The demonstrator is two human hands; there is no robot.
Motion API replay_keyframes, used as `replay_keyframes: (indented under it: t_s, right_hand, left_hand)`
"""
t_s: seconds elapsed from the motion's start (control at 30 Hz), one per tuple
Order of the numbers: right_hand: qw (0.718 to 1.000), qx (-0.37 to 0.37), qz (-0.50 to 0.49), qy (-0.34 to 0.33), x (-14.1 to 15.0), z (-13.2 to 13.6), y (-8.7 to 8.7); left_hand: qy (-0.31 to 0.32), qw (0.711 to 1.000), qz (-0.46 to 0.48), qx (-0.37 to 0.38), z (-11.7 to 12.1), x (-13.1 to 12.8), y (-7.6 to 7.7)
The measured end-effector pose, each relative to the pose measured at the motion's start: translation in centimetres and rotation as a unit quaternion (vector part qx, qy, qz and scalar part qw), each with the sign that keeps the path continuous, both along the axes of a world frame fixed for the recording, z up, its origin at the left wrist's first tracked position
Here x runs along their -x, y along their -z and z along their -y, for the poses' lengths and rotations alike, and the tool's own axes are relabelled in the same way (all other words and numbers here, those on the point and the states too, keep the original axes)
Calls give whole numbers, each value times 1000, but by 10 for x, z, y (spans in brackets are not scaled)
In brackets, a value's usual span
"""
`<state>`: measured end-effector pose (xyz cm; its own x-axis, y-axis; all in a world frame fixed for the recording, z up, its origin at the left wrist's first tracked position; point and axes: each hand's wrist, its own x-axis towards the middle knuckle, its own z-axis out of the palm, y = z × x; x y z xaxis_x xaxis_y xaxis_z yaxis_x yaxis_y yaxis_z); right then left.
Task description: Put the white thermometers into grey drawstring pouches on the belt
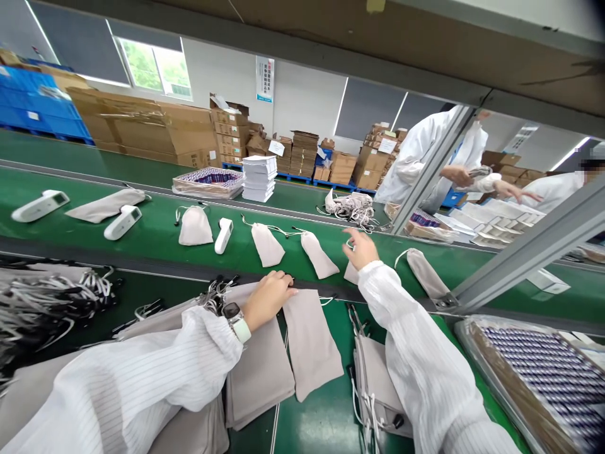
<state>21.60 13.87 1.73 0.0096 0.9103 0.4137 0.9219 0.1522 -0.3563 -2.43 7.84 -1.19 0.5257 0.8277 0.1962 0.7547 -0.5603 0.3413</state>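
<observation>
My left hand (268,299), a watch on its wrist, pinches the top edge of a flat beige drawstring pouch (312,343) in front of a stack of similar pouches (259,372). Over the green belt, my right hand (362,250) reaches out with thumb and index finger apart. Beneath it lies another pouch (350,273), mostly hidden by the hand and sleeve. Further left on the belt are filled pouches (317,255) and white handheld devices with small screens (224,236). One more pouch (428,275) rests right of my right hand.
A metal post (510,246) slants up on the right, beside a tray of striped packs (543,378). Bundled cords (51,302) lie at left. Across the belt are a booklet stack (259,178), a pouch pile (350,207) and co-workers in white (416,157).
</observation>
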Motion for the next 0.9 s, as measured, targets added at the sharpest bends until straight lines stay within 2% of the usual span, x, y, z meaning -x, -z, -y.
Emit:
replay_keyframes:
  t_s: [0.03,0.1,0.17,0.23,0.33,0.5,0.7,0.8,0.9]
  right_hand:
    - [996,38,-15,-83,12,3,0]
    - [958,164,-32,-232,36,9,5]
    - [912,261,-37,-313,54,15,16]
    - [883,305,-52,-352,63,18,27]
    - [866,322,-77,-375,64,20,34]
    - [885,286,-36,-365,64,25,27]
    - [891,264,-11,-368,71,28,24]
    - [873,287,-64,-389,69,26,26]
    - [831,331,-162,-417,66,23,26]
  left_hand:
    - [-10,1000,-5,4,0,0,-1]
    - [-22,1000,-15,13,0,0,-2]
    - [-29,999,-22,25,1,1,-3]
    - [-31,998,-23,38,1,2,-4]
    - [-31,998,-15,55,1,4,-3]
    - [-23,997,15,71,-2,5,0]
    - [-7,995,62,73,0,5,0]
    - [-4,992,102,69,1,3,-1]
    - [5,986,149,73,2,2,-3]
